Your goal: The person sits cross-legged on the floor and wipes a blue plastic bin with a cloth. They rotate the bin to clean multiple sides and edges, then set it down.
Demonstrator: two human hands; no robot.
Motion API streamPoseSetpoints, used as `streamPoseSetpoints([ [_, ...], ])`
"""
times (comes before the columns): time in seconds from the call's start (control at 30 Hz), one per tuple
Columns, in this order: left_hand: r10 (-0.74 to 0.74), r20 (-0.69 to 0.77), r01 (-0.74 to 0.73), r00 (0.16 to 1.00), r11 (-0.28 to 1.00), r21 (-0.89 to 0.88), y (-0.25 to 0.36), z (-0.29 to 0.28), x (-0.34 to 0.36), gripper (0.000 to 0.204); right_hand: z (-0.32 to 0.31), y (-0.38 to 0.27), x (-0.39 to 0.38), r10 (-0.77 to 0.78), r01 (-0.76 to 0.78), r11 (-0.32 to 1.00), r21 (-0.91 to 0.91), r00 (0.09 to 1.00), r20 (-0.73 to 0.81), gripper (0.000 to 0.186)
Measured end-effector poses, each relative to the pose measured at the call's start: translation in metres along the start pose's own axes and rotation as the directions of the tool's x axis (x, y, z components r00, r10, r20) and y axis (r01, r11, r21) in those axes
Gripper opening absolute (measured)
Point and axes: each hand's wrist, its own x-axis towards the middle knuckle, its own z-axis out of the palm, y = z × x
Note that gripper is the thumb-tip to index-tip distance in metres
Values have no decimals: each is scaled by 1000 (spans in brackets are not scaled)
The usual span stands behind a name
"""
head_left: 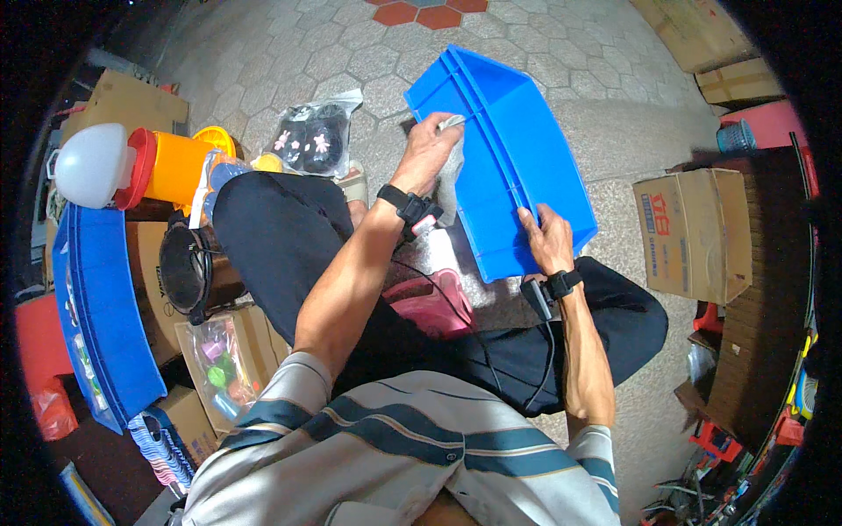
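Note:
A blue plastic bin [535,167] is tilted over my lap, with a ribbed rim running along it. My right hand [550,238] grips its near edge, thumb on the rim. At the bin's left edge, my left hand [430,149] is closed, with a small whitish piece [452,122] showing at its fingertips; its kind is unclear. Greyish, crumpled material [450,188] hangs beside that hand, and I cannot tell whether it is the same piece. Below the bin, between my legs, is a pink plastic thing [438,302], partly hidden.
A clear bag with dark contents [316,140] lies on the floor ahead. To my left are an orange container [171,171], another blue bin [101,307], a black pot [186,267] and a box of colourful toys [224,368]. A cardboard box [688,232] stands right.

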Motion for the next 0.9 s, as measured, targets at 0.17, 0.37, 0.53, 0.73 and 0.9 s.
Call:
streamPoseSetpoints([
  [0.17,253,35,-236,967,833,500,1,8,8,29,6,-2,2,18,-18,1000,11,999,45,49],
  [0.37,-64,64,71,996,992,-106,21,14,2,33,2,-4,0,21,-22,1000,18,998,52,49],
  [0.53,-67,142,70,988,997,-22,43,16,-5,32,-5,-6,3,34,-35,999,29,998,47,50],
  [0.73,325,175,-365,929,743,561,5,34,-17,30,2,-3,4,11,-12,1000,25,998,56,49],
  [0.9,372,256,-429,892,518,740,-14,33,-33,31,5,2,1,4,-5,1000,12,998,57,48],
])
